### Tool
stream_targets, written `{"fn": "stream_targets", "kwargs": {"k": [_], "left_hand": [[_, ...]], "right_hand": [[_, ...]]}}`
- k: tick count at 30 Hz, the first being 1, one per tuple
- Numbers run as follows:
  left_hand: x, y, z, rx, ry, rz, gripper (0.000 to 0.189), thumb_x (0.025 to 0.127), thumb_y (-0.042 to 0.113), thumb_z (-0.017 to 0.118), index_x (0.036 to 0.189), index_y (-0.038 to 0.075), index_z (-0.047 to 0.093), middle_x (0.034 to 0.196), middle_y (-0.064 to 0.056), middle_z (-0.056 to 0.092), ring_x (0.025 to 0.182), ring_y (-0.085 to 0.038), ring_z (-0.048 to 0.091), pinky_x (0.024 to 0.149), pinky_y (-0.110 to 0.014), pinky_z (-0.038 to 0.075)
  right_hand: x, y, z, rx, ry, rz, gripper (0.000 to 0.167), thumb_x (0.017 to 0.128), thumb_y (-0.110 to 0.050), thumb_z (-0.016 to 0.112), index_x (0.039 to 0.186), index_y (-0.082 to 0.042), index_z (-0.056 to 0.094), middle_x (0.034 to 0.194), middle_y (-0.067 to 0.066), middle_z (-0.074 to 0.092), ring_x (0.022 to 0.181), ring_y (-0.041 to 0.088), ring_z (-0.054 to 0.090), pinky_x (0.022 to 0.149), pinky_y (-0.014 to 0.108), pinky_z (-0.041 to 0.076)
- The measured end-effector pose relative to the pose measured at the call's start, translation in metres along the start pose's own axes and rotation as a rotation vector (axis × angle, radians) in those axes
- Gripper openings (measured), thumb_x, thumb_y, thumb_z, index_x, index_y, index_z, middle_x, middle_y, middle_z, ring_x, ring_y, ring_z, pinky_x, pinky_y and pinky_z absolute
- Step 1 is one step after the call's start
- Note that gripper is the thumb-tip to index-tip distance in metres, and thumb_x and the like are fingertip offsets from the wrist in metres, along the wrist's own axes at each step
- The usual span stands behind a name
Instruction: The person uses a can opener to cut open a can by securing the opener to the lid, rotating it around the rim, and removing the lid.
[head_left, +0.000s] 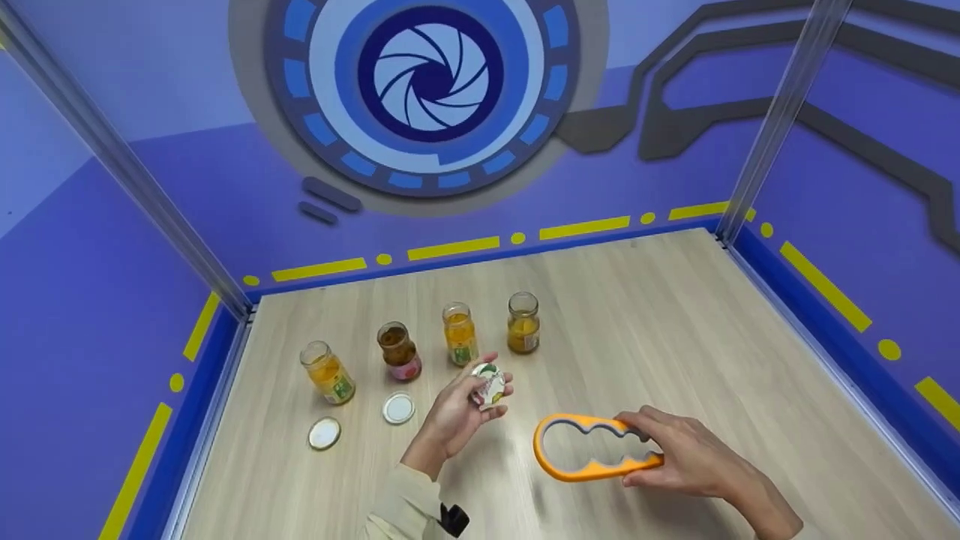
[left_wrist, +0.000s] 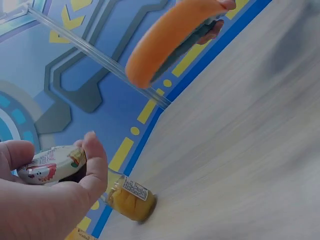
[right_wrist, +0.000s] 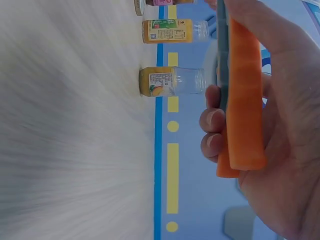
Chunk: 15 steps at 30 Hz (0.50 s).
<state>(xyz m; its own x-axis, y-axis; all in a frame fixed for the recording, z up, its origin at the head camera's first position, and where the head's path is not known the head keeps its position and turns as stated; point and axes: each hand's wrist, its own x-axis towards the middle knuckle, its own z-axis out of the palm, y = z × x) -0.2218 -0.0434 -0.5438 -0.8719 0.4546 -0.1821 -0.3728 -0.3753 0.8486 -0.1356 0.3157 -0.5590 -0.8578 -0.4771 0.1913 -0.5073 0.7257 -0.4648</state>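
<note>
My left hand point(head_left: 457, 409) holds a printed jar lid point(head_left: 490, 385) between thumb and fingers, above the table in front of the jars. In the left wrist view the lid point(left_wrist: 52, 164) shows its patterned top. My right hand point(head_left: 686, 454) grips an orange jar opener point(head_left: 574, 474) with a grey scalloped inner edge, its rounded end pointing left. The opener point(right_wrist: 246, 100) is wrapped by fingers and thumb in the right wrist view. Nearest the lid stand an uncovered jar with yellow contents point(head_left: 523, 324) and another uncovered jar with a green label point(head_left: 460, 334).
Farther left stand an uncovered jar with dark contents and a pink label point(head_left: 399, 352) and an uncovered yellow jar point(head_left: 328, 373). Two lids, one point(head_left: 398, 408) and another point(head_left: 324, 433), lie on the wooden table point(head_left: 645, 300). Blue-purple panels point(head_left: 180, 195) border the table.
</note>
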Motion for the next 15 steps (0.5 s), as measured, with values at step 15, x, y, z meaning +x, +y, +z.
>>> {"fn": "stream_targets", "kwargs": {"k": [15], "left_hand": [[0.026, -0.006, 0.004, 0.131, -0.001, 0.038, 0.051, 0.109, 0.019, 0.035, 0.155, -0.005, 0.034, 0.138, -0.025, 0.046, 0.12, -0.029, 0.051, 0.092, -0.033, 0.049]], "right_hand": [[-0.009, 0.013, 0.001, 0.07, -0.174, 0.132, 0.073, 0.075, -0.067, 0.082, 0.13, -0.022, 0.065, 0.1, -0.011, 0.062, 0.081, 0.011, 0.056, 0.067, 0.024, 0.044]]}}
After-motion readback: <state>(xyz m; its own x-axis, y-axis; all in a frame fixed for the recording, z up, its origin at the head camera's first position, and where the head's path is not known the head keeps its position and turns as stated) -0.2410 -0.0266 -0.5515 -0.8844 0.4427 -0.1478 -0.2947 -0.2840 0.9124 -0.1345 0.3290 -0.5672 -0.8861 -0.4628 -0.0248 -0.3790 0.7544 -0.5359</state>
